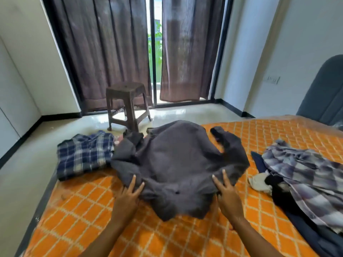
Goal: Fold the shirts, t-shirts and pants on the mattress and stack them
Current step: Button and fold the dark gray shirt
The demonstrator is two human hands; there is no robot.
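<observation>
Both hands rest flat on the near hem of the dark grey shirt [176,164]: left hand [128,195] and right hand [225,193], fingers straight, set apart. Shirt lies spread but rumpled ahead of them on the mattress [167,238]. Beyond the left hand: one folded plaid shirt [83,154], near the mattress edge. Outboard of the right hand: unfolded pile [300,173]. Judged early. Bare mattress lies nearer than both hands.
</observation>
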